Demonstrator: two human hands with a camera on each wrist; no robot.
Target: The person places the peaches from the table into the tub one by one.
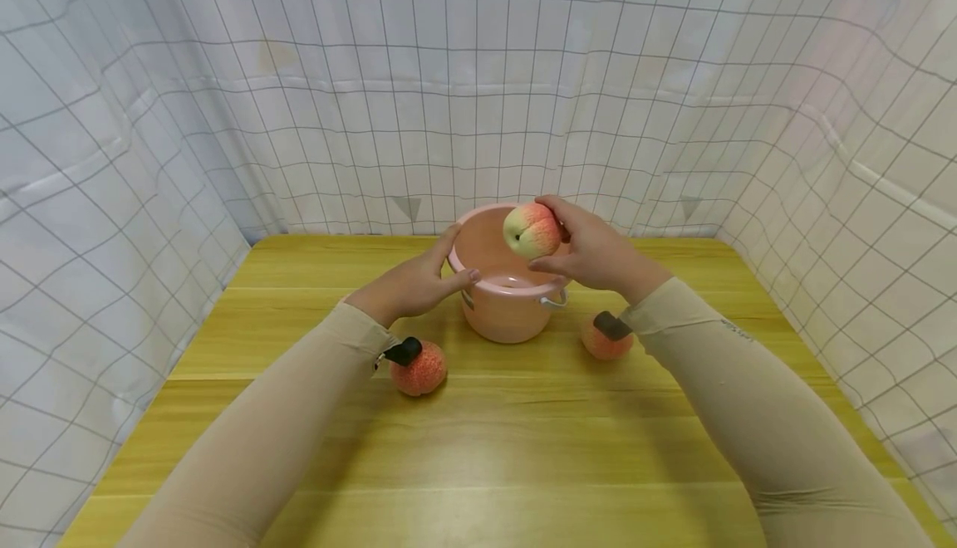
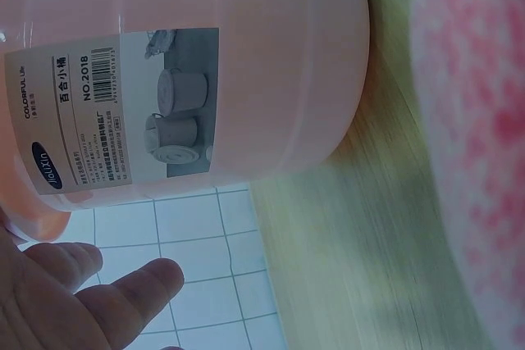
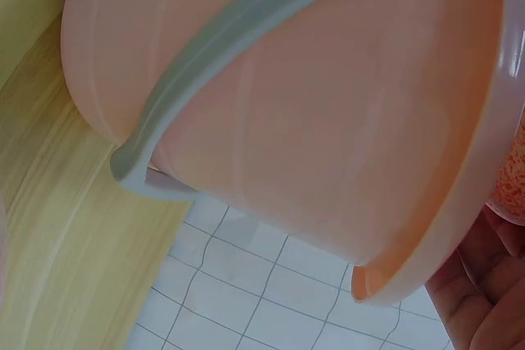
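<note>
A pink plastic bucket (image 1: 505, 315) stands upright on the table. My left hand (image 1: 419, 281) touches its left rim, the thumb at the near edge and the fingers stretched along the left side. In the left wrist view, extended fingers (image 2: 135, 301) show beside the labelled wall of the bucket. A yellow and red peach (image 1: 532, 231) is in my right hand (image 1: 598, 251), pinched between thumb and fingers over the bucket's mouth. The right wrist view catches only an edge of that peach (image 3: 513, 174), beyond the bucket rim.
One reddish peach (image 1: 419, 369) lies under my left wrist, and another peach (image 1: 607, 340) sits by my right wrist. The bucket's pale grey handle (image 3: 238, 34) hangs down against its side. Grid-patterned white curtain (image 1: 493, 116) surrounds the wooden table (image 1: 478, 465) at the back and sides.
</note>
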